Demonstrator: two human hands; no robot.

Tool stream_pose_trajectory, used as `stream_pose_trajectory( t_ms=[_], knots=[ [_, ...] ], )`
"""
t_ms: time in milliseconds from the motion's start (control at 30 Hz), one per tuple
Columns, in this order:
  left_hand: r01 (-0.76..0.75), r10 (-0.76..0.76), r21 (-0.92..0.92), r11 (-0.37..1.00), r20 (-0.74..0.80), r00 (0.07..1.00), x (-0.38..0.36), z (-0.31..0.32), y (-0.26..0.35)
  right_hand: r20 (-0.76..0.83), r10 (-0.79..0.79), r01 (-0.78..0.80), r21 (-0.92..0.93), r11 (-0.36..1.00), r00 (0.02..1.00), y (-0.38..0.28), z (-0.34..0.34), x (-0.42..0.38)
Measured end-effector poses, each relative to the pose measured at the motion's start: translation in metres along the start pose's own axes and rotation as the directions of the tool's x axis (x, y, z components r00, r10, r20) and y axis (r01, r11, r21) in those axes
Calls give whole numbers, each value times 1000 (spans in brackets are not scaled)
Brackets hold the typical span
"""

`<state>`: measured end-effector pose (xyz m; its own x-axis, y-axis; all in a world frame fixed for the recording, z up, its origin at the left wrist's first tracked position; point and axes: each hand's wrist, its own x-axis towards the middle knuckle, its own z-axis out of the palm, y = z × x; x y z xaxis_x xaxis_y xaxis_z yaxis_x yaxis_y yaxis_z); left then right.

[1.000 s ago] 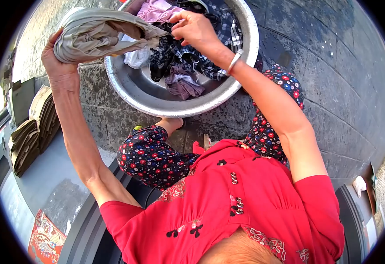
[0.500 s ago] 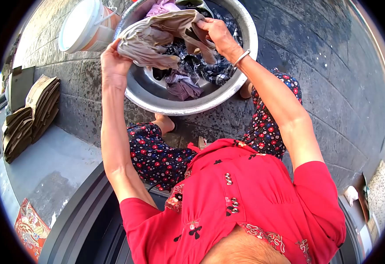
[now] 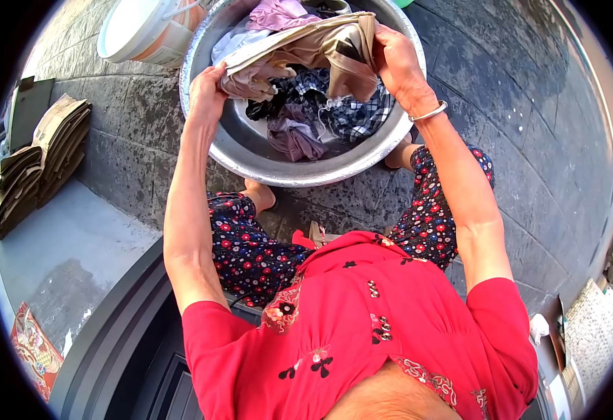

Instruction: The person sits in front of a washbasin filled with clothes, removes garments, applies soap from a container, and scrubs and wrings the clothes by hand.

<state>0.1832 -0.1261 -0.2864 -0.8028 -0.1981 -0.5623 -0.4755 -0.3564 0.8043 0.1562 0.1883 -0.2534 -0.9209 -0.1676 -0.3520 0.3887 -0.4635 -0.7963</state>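
Observation:
A beige garment (image 3: 299, 47) is stretched by its edge between my two hands, above a large metal basin (image 3: 320, 175). My left hand (image 3: 207, 91) is closed on its left end, near the basin's left rim. On the other side, my right hand (image 3: 397, 66), with a bracelet at the wrist, pinches the right end. Below the garment, the basin holds a dark checkered cloth (image 3: 359, 117) and a mauve cloth (image 3: 296, 133). A pink cloth (image 3: 278, 14) and a whitish cloth (image 3: 240, 38) lie toward the far side.
A white bucket (image 3: 138, 31) stands left of the basin on dark paving. Folded cardboard (image 3: 61, 140) rests farther left, beside a grey slab (image 3: 75, 238). Part of a green object (image 3: 402, 3) shows behind the basin. Patterned boards (image 3: 590, 325) are at the lower right.
The garment's top edge is now drawn straighter, and both hands appear farther right in view. The basin also appears slightly shifted right as the view moved.

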Motion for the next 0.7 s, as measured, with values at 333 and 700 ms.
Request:
stream_pose_trajectory(
  t_ms=[333, 700],
  knots=[
    [-86, 95, 128, 988, -71, 993, 5, -4, 17, -57, 139, -129, 153, 980, 989, -9, 14, -10],
    [-497, 370, 859, 122, 426, 826, -40, 19, 31, -46, 112, -93, 306, 947, 993, -7, -3, 5]
  ],
)
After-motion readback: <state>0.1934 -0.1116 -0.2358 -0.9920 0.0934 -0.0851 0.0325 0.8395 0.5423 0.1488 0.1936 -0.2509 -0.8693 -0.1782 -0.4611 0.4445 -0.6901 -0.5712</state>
